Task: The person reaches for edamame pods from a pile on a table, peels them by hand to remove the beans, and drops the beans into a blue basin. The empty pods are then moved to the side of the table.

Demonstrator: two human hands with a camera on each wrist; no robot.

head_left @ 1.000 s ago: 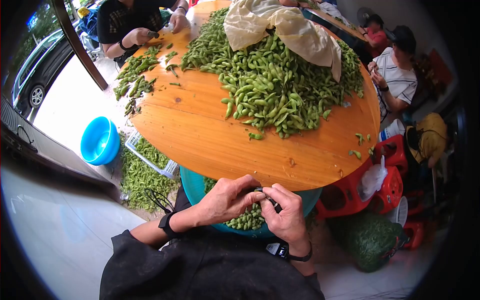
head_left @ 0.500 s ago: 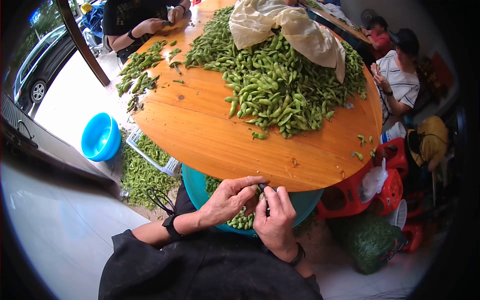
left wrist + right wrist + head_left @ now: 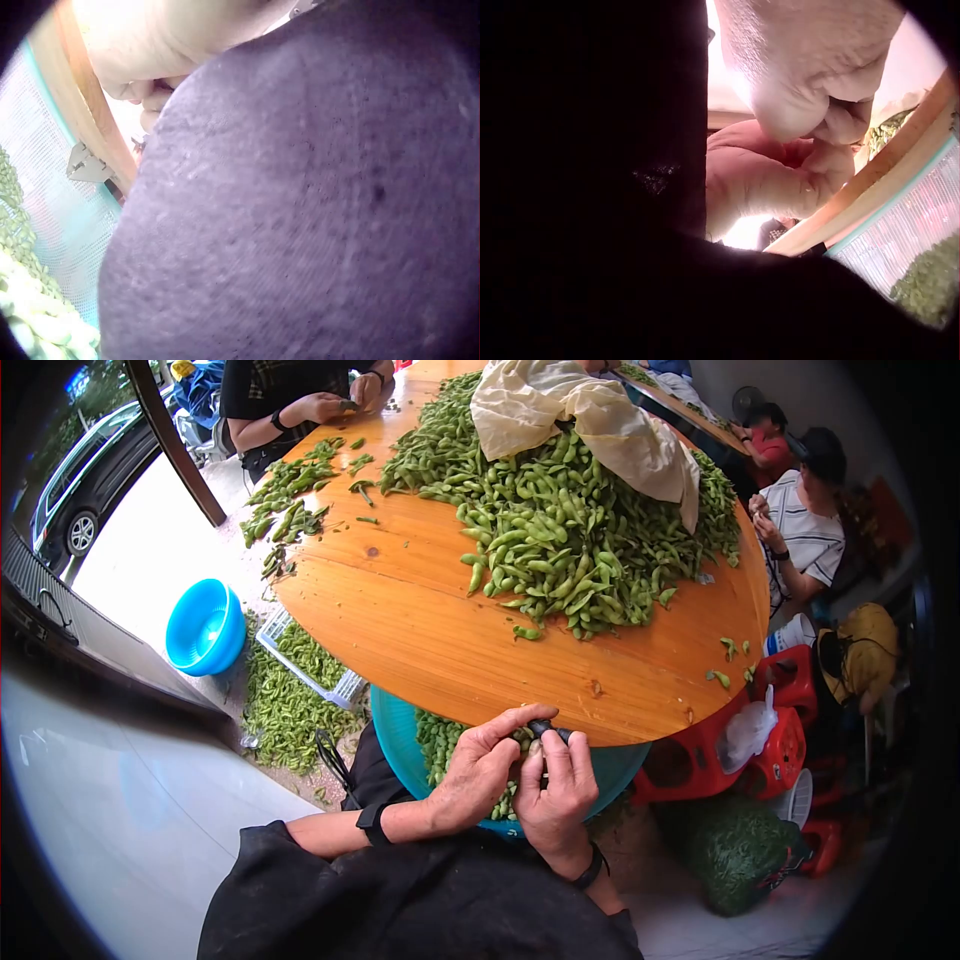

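Both hands meet at the near edge of the table, above a blue-green tub (image 3: 392,745). My left hand (image 3: 472,775) holds a small green edamame pod (image 3: 522,739) between thumb and fingers, its index finger stretched over the top. From the other side my right hand (image 3: 556,798) pinches at the same pod, thumb against curled fingers. Dark coverings (image 3: 545,729) show at the fingertips and partly hide the pod. Shelled green beans (image 3: 440,745) lie in the tub below. In the right wrist view the fingers overlap, and dark cloth (image 3: 300,210) fills most of the left wrist view.
A large heap of edamame pods (image 3: 560,545) under a cream cloth (image 3: 590,420) covers the wooden table (image 3: 400,610). A blue basin (image 3: 205,628) and pods (image 3: 290,710) are on the floor at left. Red stools (image 3: 690,750) stand at right. Other people sit around.
My hands have shifted slightly right in the head view, staying together. The left index finger has stretched further across, and the right hand has turned more upright.
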